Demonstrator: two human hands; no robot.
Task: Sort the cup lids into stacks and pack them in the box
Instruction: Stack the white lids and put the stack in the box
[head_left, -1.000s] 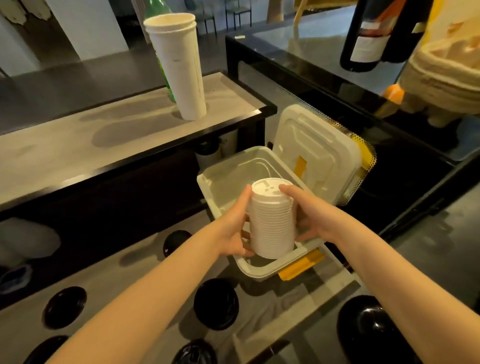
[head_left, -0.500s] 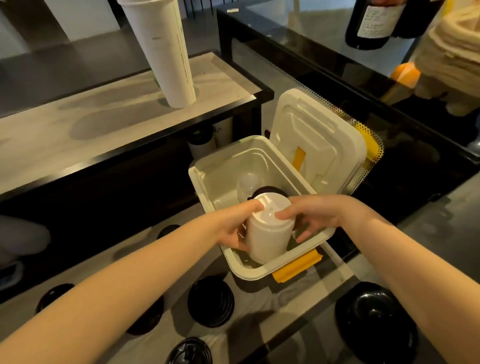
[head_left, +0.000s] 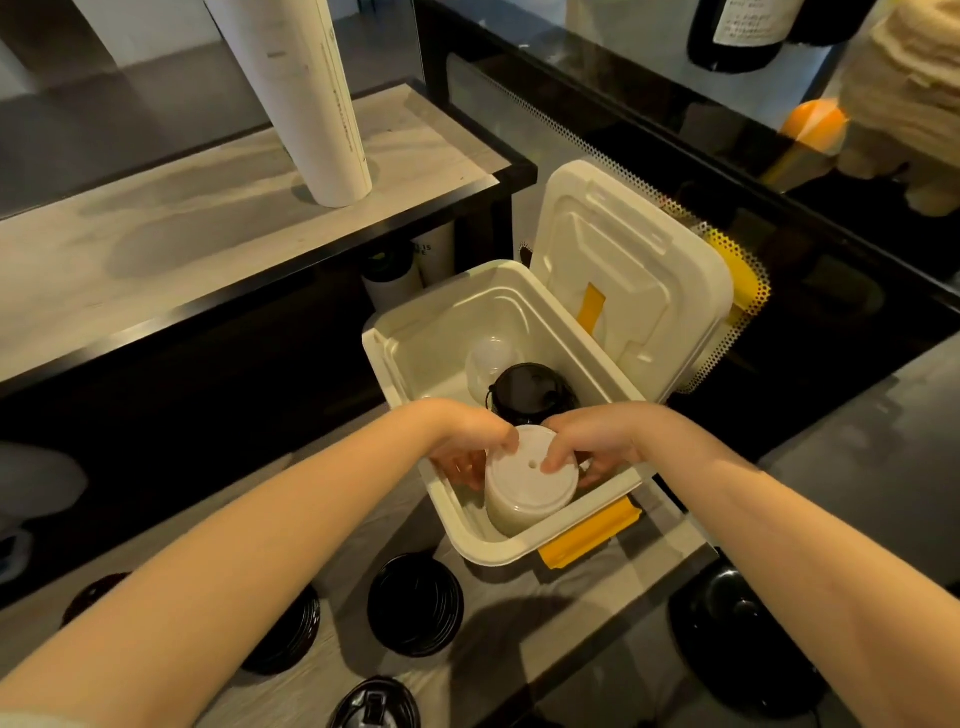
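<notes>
Both the left hand (head_left: 466, 437) and right hand (head_left: 597, 439) curl around the white lid stack (head_left: 530, 486), upright in the near end of the box (head_left: 500, 552). Behind it inside stand black lids (head_left: 530, 388) and a clear dome (head_left: 487, 358); another black stack (head_left: 415, 610) sits on the counter (head_left: 655, 552) outside.

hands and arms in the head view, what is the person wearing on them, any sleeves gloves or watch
The left hand and right hand are bare, with no gloves. The left forearm and right forearm are uncovered as far as the frame shows. No sleeve, watch or bracelet shows at either wrist. Whether a finger carries a ring is too small to tell.
</notes>
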